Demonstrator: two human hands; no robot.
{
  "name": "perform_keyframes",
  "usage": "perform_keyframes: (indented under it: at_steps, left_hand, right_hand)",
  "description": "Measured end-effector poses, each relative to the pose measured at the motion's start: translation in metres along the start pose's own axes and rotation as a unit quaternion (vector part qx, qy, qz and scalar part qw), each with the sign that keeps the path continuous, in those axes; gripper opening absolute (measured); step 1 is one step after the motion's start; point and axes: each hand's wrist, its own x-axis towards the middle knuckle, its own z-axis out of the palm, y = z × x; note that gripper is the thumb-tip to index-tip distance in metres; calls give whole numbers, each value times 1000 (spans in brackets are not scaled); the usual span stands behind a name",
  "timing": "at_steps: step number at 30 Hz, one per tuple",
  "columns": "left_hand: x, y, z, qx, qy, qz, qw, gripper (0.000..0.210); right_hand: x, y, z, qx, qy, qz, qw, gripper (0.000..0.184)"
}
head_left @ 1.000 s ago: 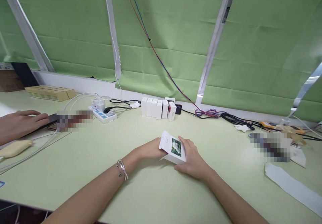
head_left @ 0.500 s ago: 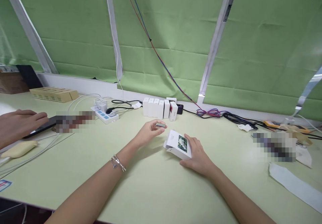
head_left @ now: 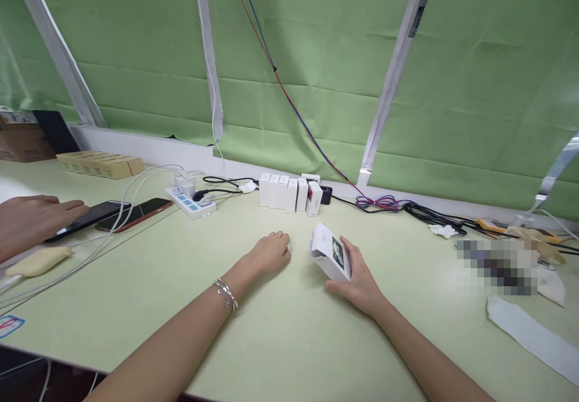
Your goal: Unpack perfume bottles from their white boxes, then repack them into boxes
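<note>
My right hand [head_left: 359, 278] grips a small white cardboard box [head_left: 328, 251] with a white-flower picture on one face. The box is tilted, and loose flaps show at its left end. To its left, my left hand [head_left: 271, 252] is palm down at the table, apart from the box. Its fingers are curled under, so whatever they hold is hidden; a ring shows on one finger. Behind both hands stands a row of several upright white boxes [head_left: 281, 192], the rightmost one bearing a red picture.
A power strip [head_left: 192, 203] with plugs and cables lies left of the row. Another person's hand [head_left: 40, 221] rests by a dark phone [head_left: 93, 218]; a second phone [head_left: 136, 214] lies beside it. Coiled black cables [head_left: 429, 215] and a white strip [head_left: 529, 336] are on the right.
My left hand has turned palm down and lowered to the table; the small metallic piece it held is now out of sight. My right hand has tilted the box more upright.
</note>
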Motion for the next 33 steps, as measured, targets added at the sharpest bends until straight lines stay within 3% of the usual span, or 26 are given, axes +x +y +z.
perform_keyframes:
  at_steps: [5, 9, 12, 14, 17, 19, 21, 23, 25, 29, 33]
  left_hand:
    - [21, -27, 4, 29, 41, -100, 994, 27]
    - [43, -64, -8, 29, 78, -191, 978, 22]
    - [52, -73, -19, 19, 116, -206, 971, 26]
    - [50, -63, -26, 6, 147, -170, 974, 30]
    - [34, -26, -37, -25, 163, -53, 985, 29]
    - [17, 4, -45, -61, 150, 56, 985, 33]
    - [3, 30, -52, -114, 126, 192, 966, 29]
    - [-6, 49, -54, -143, 97, 242, 955, 24]
    - [-8, 57, -51, -178, 91, 202, 959, 17]
    - [-6, 55, -40, -269, 151, 85, 947, 9]
    - [-13, 52, -36, -276, 120, 63, 951, 6]
  right_hand:
    - [0, 2, 3, 11, 1, -4, 1000, 90]
    - [2, 3, 4, 22, -4, -6, 1000, 91]
    - [4, 3, 2, 55, -19, 6, 998, 96]
    - [5, 5, 1, 89, -34, 17, 995, 101]
    - [7, 9, 0, 141, -51, 22, 988, 106]
    - [8, 11, 0, 166, -56, 10, 985, 106]
    - [8, 12, 1, 180, -56, -9, 982, 105]
    - [7, 11, 2, 184, -56, -20, 981, 105]
    - [6, 9, 2, 184, -57, -22, 981, 105]
    - [5, 6, 1, 187, -55, -20, 981, 105]
    - [5, 7, 1, 190, -52, -26, 980, 105]
